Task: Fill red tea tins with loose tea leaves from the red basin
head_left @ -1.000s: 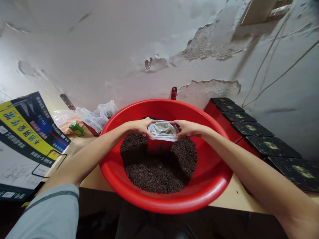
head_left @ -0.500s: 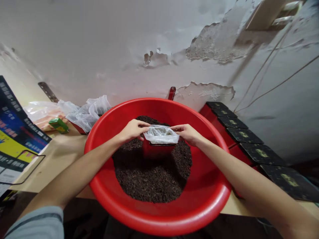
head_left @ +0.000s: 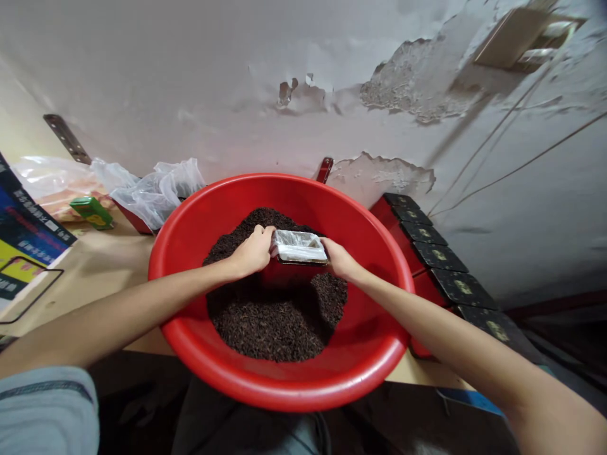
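Observation:
A red box with a dark rim stands in loose dark dried leaves that look like tea, inside a big red plastic basin. A clear plastic bag lines the box and is folded out over its rim. My left hand is closed on the bag and rim at the left end. On the opposite end my right hand grips the same folded edge, its fingertips partly hidden behind the rim. The lower part of the box lies in shadow.
Several red boxes with black lids stand in a row at the right, against the peeling wall. To the left lie a crumpled plastic bag over a red box, a green packet and a printed sheet on the wooden table.
The bag's edge has been pulled down flatter over the box rim, and my fingers have closed in around both ends. The view has shifted slightly.

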{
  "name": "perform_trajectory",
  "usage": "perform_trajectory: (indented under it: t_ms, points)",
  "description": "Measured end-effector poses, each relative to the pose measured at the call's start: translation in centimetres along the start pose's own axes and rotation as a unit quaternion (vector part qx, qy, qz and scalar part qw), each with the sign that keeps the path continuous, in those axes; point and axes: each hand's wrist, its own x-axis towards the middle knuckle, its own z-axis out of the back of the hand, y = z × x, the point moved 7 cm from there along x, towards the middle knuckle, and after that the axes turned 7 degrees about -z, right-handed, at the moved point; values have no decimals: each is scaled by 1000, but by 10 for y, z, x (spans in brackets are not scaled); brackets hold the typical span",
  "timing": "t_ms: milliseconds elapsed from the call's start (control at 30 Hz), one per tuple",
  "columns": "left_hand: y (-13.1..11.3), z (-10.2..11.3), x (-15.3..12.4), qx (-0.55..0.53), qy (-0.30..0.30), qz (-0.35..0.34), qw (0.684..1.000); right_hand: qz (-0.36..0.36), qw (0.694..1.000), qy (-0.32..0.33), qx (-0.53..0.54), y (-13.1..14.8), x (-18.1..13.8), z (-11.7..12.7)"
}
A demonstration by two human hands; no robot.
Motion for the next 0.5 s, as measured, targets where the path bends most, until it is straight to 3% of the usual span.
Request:
perform_trajectory:
  t_ms: [67, 133, 233, 300, 367, 500]
  points:
    - [-4, 5, -12, 32, -40, -14, 999, 3, 998, -65, -27, 1, -6, 9]
    - [-5, 9, -24, 31, -55, -27, 998, -20, 998, -62, -8, 1, -12, 14]
    - [-3, 12, -38, -66, -52, -37, 996, -76, 988, 28, 135, -1, -23, 12]
    - [-3, 10, -43, -142, -38, -35, 989, -98, 960, 101, 244, 1, -32, 6]
    - [-4, 9, -44, -175, -34, -28, 984, -115, 939, 131, 295, 1, -39, 0]
    - [-5, 11, -39, -146, -45, -27, 988, -167, 943, 55, 282, -10, -39, -1]
